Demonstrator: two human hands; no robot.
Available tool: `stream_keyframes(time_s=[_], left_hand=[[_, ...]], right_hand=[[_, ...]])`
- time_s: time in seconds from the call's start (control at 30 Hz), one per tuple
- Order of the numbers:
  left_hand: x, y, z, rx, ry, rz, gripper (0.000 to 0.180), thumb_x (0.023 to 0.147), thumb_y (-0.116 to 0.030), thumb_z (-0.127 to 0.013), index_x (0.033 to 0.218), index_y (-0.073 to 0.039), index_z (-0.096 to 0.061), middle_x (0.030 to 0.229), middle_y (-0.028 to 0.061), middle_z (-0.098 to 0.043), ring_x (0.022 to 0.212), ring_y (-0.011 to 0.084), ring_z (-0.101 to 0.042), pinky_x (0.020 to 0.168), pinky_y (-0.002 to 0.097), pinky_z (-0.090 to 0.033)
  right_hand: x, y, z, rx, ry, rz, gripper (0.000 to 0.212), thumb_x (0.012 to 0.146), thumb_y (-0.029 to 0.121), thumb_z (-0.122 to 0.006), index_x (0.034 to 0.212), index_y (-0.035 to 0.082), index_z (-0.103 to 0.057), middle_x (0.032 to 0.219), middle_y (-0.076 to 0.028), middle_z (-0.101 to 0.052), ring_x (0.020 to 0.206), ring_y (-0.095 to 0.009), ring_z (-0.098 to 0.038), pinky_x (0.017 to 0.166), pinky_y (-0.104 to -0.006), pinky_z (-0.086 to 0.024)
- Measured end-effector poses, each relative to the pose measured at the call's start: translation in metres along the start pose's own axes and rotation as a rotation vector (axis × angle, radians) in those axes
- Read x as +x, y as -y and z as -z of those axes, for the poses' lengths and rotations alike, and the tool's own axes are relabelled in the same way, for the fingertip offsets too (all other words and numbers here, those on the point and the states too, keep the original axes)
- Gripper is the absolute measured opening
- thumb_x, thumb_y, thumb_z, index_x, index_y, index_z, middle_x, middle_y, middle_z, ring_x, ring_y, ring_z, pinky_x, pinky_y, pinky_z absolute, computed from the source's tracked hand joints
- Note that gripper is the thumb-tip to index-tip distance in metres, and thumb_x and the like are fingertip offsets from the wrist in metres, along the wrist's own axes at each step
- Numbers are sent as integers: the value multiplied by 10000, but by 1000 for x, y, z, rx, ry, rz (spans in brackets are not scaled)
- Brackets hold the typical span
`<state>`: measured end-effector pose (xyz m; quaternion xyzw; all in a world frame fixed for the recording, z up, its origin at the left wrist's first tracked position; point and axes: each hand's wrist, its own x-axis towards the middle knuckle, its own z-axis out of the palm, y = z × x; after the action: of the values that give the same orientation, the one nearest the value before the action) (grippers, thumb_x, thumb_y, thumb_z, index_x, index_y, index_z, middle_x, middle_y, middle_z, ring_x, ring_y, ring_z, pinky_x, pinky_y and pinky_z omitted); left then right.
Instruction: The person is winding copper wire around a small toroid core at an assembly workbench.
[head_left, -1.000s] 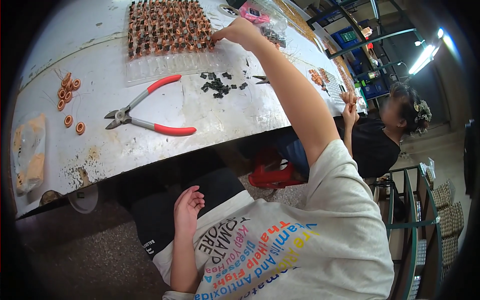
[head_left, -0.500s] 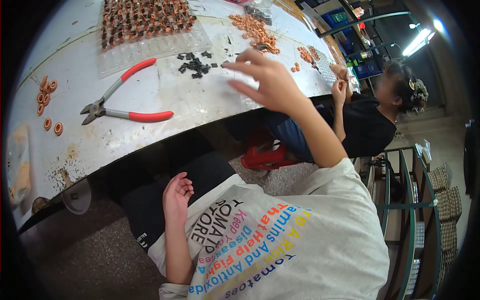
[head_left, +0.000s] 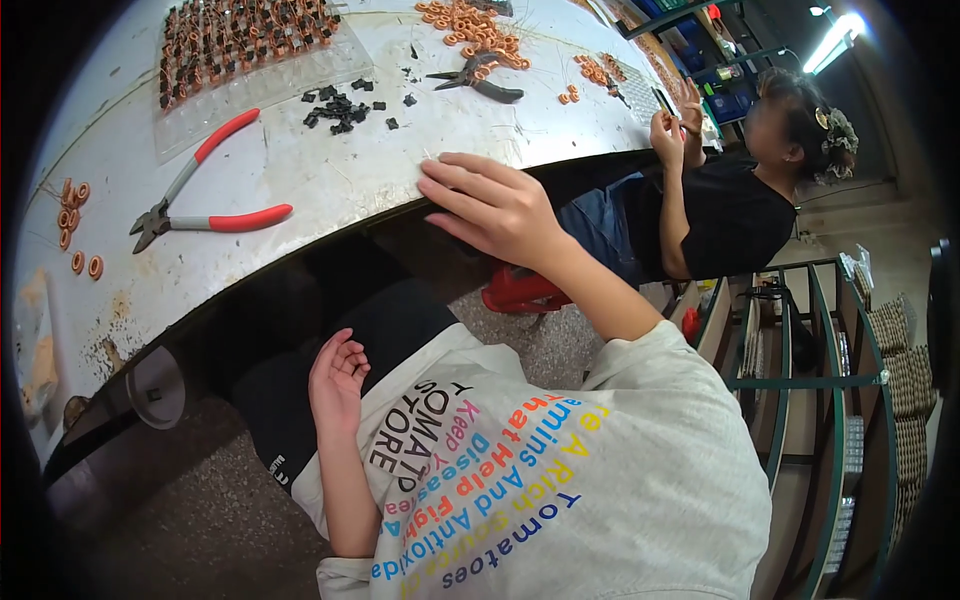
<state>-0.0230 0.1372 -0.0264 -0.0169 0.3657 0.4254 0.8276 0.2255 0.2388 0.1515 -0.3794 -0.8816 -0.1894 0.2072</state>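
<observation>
My right hand (head_left: 497, 212) rests at the table's front edge, fingers stretched out and nothing held. Over my lap hangs my left hand (head_left: 338, 385), its fingers loosely bent, the palm bare. On the white table lie red-handled diagonal cutters (head_left: 205, 180) with spread handles. Beyond my right hand are small dark-handled pliers (head_left: 476, 79) and a scatter of small black parts (head_left: 342, 110). A copper-coloured coil pile (head_left: 470, 25) lies behind the pliers. Several more copper ring coils (head_left: 74, 208) sit at the left.
A clear plastic tray (head_left: 345, 62) holds rows of copper and black parts. To the right, another person (head_left: 720, 190) sits at the same table, hands raised over it. A red stool (head_left: 520, 290) and shelving (head_left: 810, 400) stand to the right. A plastic bag (head_left: 38, 350) lies at far left.
My right hand has drawn back from above the table beside the black parts to its front edge. My left hand has hardly moved. The view has shifted slightly, uncovering the small pliers.
</observation>
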Motion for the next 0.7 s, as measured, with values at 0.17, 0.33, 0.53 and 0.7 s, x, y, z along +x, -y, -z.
stream_keyframes(time_s=[0.17, 0.33, 0.53, 0.7], left_hand=[[2, 20, -4, -8, 6, -4, 263, 940, -155, -492, 1120, 9, -592, 861, 71, -611, 752, 131, -549, 684, 236, -430], [4, 30, -9, -17, 19, -4, 260, 942, -160, -498, 1116, 9, -594, 874, 72, -618, 756, 134, -560, 693, 237, -444], [-5, 34, -25, 122, 9, -80, 259, 948, -158, -507, 1110, 19, -605, 845, 54, -604, 732, 113, -527, 673, 209, -414], [-21, 48, -71, 721, -42, -373, 238, 935, -108, -546, 1118, 25, -619, 849, 38, -591, 740, 95, -519, 692, 196, -415]], right_hand=[[-20, -9, -5, 60, -121, 12, 207, 781, 36, -714, 988, 40, -704, 1054, -66, -705, 964, -215, -679, 786, -268, -553], [-30, -20, -3, 111, -208, -7, 165, 775, 8, -713, 938, 32, -704, 1003, -74, -719, 916, -216, -695, 762, -261, -558], [-24, -35, 27, 339, -478, -350, 85, 842, -7, -661, 925, -4, -675, 960, -103, -706, 750, -180, -674, 667, -241, -540], [-23, -15, 65, 1256, -624, -872, 78, 878, 3, -625, 948, -22, -649, 926, -139, -689, 705, -174, -649, 619, -230, -515]])
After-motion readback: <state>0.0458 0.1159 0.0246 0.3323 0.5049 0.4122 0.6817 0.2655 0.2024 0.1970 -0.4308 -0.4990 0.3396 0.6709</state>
